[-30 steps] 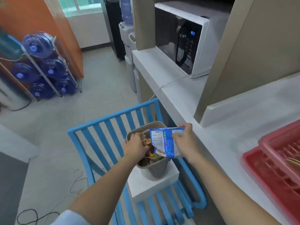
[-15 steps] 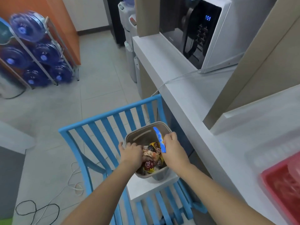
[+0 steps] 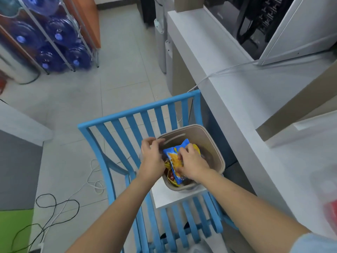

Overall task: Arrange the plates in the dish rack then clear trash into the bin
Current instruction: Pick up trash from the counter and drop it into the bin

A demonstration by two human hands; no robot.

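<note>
Wrapper (image 3: 174, 157), blue and yellow, is half inside the beige bin (image 3: 215, 143), with the right hand (image 3: 191, 162) as the grip, fingers curled onto its top edge and pushing it down among other wrappers. Left hand (image 3: 152, 157) holds the bin's near-left rim. I'd keep that brace and push straight down before letting go; bin sits on a white block on the blue chair (image 3: 138, 114) beside the bench (image 3: 246, 106), so it looks tippy.

Blue chair (image 3: 138, 114), water jugs (image 3: 58, 33), microwave (image 3: 291, 30)
</note>
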